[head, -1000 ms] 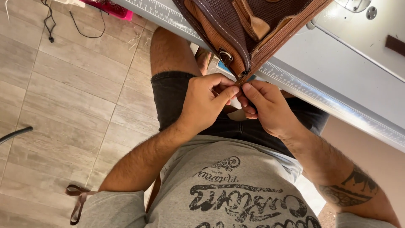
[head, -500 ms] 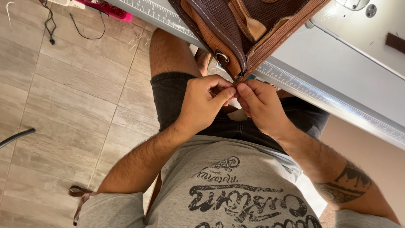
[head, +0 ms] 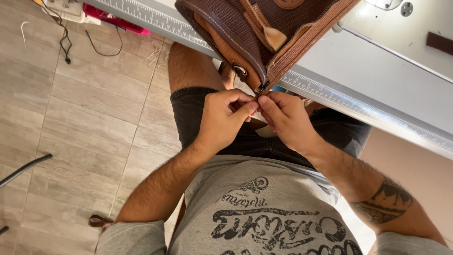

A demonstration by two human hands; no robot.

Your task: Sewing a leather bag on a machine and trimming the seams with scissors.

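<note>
A brown woven bag [head: 245, 33] with tan leather trim and a metal eyelet [head: 239, 71] hangs over the edge of a grey worktable [head: 377, 89]. Its lower corner [head: 262, 87] points down toward my lap. My left hand [head: 225, 119] and my right hand [head: 287, 121] meet just under that corner, fingertips pressed together and pinching the corner's end. What sits between the fingertips is too small to make out. I am seated, in dark shorts and a grey printed shirt.
A measuring ruler strip [head: 330, 97] runs along the table's front edge. A white sewing machine body [head: 415, 19] stands on the table at the upper right. On the tiled floor at the upper left lie a black cable [head: 63, 42] and a pink object [head: 113, 19].
Both hands have risen slightly and closed in on the bag's lower corner. The bag has barely shifted.
</note>
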